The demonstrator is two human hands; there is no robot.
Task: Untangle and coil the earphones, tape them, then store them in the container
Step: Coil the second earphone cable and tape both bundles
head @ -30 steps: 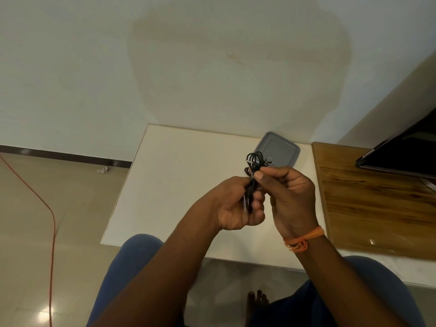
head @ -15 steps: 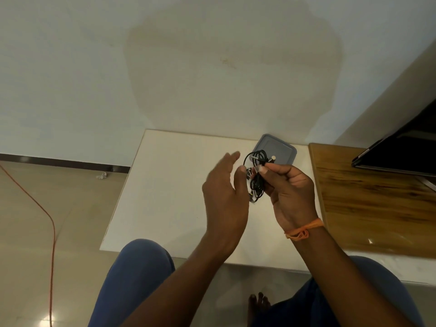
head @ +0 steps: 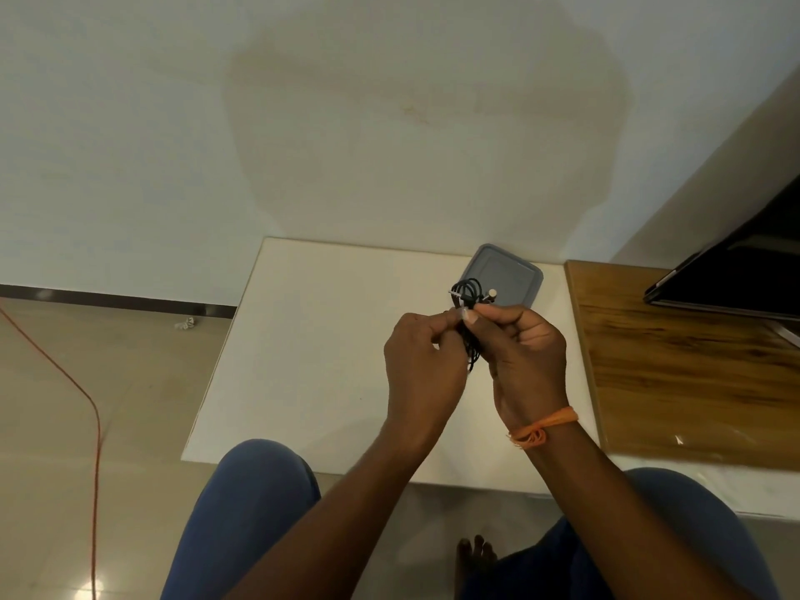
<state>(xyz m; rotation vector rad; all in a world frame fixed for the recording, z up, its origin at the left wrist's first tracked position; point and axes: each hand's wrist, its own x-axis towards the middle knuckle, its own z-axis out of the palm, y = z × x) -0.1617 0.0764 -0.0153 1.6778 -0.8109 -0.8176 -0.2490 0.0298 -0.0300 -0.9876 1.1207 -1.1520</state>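
Up above the white tabletop [head: 303, 339], coiled black earphones [head: 468, 322] pinched in the right hand [head: 526, 357], left hand [head: 422, 370] fingertips pinching the same bundle, grey container [head: 515, 275] lying just behind, orange wrist thread [head: 543, 426].

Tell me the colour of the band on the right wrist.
Orange: the wrist band is a knotted thread, shown in the head view.

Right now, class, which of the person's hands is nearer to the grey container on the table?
Right. The right hand holds the earphones just in front of the grey container, overlapping its near edge in the picture. The left hand sits farther off to the container's left.
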